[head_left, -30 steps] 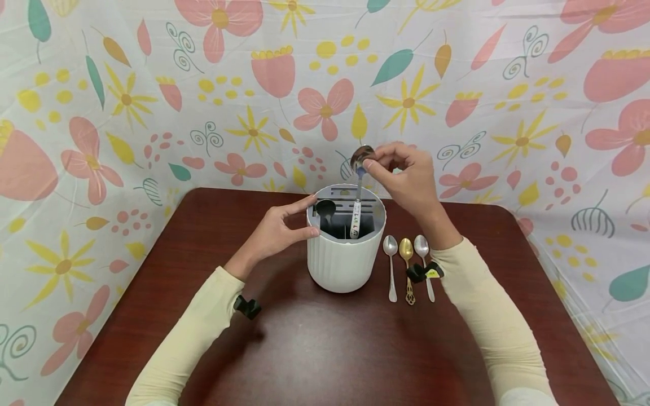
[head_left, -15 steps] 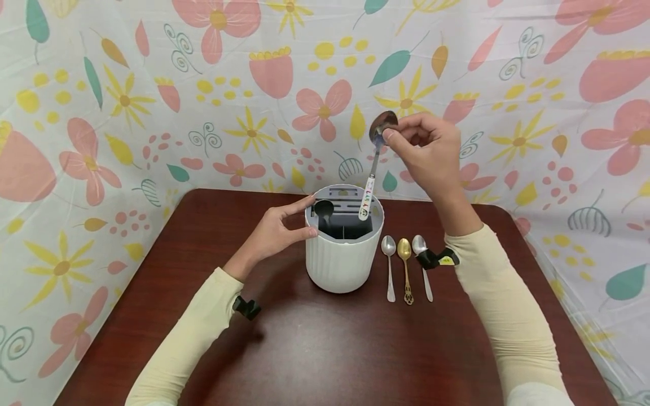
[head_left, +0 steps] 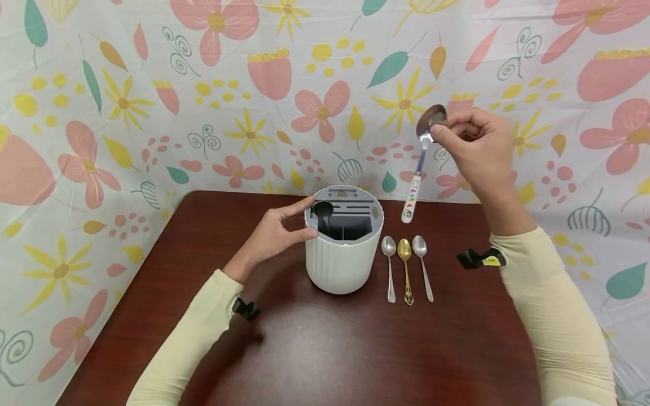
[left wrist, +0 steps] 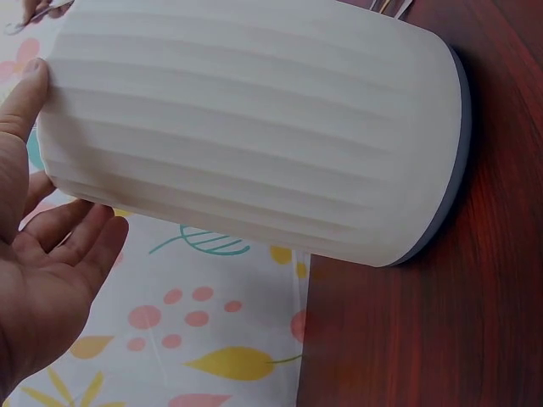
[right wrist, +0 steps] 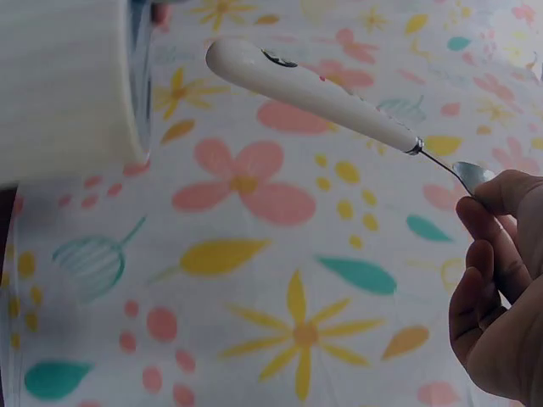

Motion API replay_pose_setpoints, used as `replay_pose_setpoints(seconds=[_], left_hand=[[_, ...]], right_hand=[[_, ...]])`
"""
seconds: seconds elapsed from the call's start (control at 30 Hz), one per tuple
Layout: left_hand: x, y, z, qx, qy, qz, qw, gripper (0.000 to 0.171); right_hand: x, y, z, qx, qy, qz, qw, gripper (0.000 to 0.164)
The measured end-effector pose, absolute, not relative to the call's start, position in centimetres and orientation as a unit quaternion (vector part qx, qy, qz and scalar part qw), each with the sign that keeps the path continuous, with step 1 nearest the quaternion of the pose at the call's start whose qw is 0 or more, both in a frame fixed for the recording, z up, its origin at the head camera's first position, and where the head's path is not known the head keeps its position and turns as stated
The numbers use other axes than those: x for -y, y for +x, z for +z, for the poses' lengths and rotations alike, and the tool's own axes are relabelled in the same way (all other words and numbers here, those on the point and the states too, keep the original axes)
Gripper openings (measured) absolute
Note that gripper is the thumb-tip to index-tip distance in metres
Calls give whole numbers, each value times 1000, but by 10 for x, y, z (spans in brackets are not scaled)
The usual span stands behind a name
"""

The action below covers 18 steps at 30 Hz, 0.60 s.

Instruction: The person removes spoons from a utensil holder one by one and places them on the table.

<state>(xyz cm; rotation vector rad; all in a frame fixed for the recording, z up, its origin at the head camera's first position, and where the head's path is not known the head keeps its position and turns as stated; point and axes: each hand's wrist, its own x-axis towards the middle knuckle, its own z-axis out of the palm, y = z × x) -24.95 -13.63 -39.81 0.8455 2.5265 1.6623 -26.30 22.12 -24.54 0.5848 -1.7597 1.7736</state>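
Observation:
My right hand (head_left: 479, 146) pinches a spoon (head_left: 410, 197) by its steel bowl, with the white patterned handle hanging down and tilted. It is in the air, right of the white ribbed utensil holder (head_left: 339, 265) and apart from it. In the right wrist view the spoon's white handle (right wrist: 322, 97) points toward the holder (right wrist: 68, 93). My left hand (head_left: 269, 234) rests spread against the holder's left rim, thumb at the front and a finger at the back. In the left wrist view its thumb and fingertips touch the holder's ribbed wall (left wrist: 246, 127). A black spoon (head_left: 324, 210) stands inside the holder.
On the dark wooden table (head_left: 304, 349), right of the holder, a silver spoon (head_left: 390, 270), a gold spoon (head_left: 406, 270) and another silver spoon (head_left: 424, 268) lie side by side, bowls away from me. A floral cloth (head_left: 203, 96) hangs behind the table.
My right hand has lifted the white-handled spoon up out of the holder and carried it to the right, past the rim. My left hand and the holder have stayed in place.

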Motion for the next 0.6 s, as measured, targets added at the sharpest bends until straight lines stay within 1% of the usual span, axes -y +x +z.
replay_pose_setpoints(seconds=[0.17,0.33,0.43,0.6], left_hand=[[137,-251,-399,-803,270,531,0,70],[137,-251,-399,-803,269,532,2,70],[137,-252,-400,-803,270,531,2,70],[136,-252,-400,-799,270,537,0,70]], right_hand=[[-250,-274,-257,700,181,631,281,11],[-279,-282,-268,692,161,656,255,13],[-296,-284,-275,723,136,630,248,13],[-322,-287,-291,801,85,546,233,4]])
